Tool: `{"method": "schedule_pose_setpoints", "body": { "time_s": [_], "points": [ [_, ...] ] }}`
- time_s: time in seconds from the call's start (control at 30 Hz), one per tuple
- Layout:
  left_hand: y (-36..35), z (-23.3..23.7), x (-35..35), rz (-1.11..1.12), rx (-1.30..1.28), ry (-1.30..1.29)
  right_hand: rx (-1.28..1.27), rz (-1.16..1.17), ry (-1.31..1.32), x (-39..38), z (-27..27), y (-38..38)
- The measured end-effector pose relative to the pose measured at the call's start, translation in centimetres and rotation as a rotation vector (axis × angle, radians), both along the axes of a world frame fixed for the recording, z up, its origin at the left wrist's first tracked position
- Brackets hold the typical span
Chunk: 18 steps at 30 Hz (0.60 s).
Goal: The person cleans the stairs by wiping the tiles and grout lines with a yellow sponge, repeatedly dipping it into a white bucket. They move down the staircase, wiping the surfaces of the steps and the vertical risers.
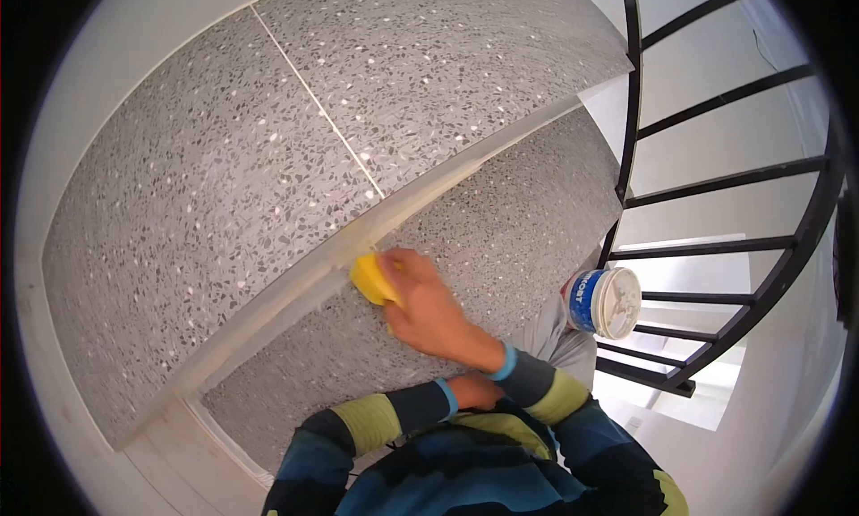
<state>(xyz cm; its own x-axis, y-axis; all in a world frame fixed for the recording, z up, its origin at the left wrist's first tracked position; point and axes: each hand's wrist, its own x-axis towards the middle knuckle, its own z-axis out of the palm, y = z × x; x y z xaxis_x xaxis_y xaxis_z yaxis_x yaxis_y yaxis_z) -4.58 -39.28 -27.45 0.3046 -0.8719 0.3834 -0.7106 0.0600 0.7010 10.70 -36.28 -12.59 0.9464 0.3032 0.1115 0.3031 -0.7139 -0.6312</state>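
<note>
My right hand (pixel 428 306) is closed around a yellow sponge (pixel 372 281). The sponge is pressed into the corner where the riser (pixel 407 211) of a speckled grey stair meets the tread (pixel 501 221) below it. A pale, whitish smear (pixel 309 303) runs along this corner to the left of the sponge. Close to my body, my left hand (pixel 474 392) lies under my right forearm, and its fingers are hidden.
A white bucket (pixel 617 303) with a blue label and pale residue stands at the right end of the tread, beside the black metal railing (pixel 725 176). The upper tread (pixel 268 140) has a light joint line (pixel 318 104). White walls border the stairs.
</note>
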Motion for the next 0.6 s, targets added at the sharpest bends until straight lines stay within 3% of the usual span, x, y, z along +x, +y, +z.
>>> {"method": "schedule_pose_setpoints", "body": {
  "time_s": [0.03,0.07,0.1,0.13,0.17,0.27,0.3,0.37,0.43,0.5,0.53,0.57,0.6],
  "points": [
    [0.4,0.3,0.0,0.036,-0.099,0.052,0.103,0.017,0.126,-0.6,0.6,-0.3],
    [0.2,0.7,0.0,0.037,-0.098,0.059,-0.005,-0.072,-0.007,0.2,0.5,-2.5],
    [0.1,2.4,1.2,-0.100,0.166,0.092,-0.117,-0.153,-0.139,2.1,0.3,-5.7],
    [0.0,3.5,2.0,-0.239,0.431,0.121,-0.119,-0.349,-0.085,4.4,0.3,-8.7],
    [0.1,3.6,2.1,-0.232,0.433,0.115,-0.085,-0.386,-0.174,6.9,-0.9,-12.6],
    [0.3,3.6,2.2,-0.203,0.387,0.107,-0.315,-0.578,-0.370,13.5,-4.6,-20.9],
    [0.3,3.3,2.2,-0.221,0.406,0.099,-0.301,-0.602,-0.368,15.3,-5.0,-20.9],
    [0.1,2.7,1.9,-0.186,0.360,0.105,-0.112,-0.731,-0.097,16.7,-6.2,-19.5],
    [0.2,3.7,2.4,-0.212,0.412,0.120,-0.296,-0.607,-0.177,13.9,-4.8,-11.3],
    [0.2,3.5,2.0,-0.235,0.459,0.130,-0.152,-0.523,-0.202,9.4,-5.2,-4.4],
    [0.2,2.7,1.7,-0.084,0.209,0.042,-0.078,-0.422,-0.104,6.7,-5.3,-2.4],
    [0.3,2.1,1.6,0.065,-0.049,-0.044,0.050,-0.172,-0.100,3.7,-5.2,-1.5],
    [0.4,2.3,1.7,0.043,-0.041,-0.048,0.173,0.080,-0.097,1.6,-4.8,-1.0]
  ]
}}
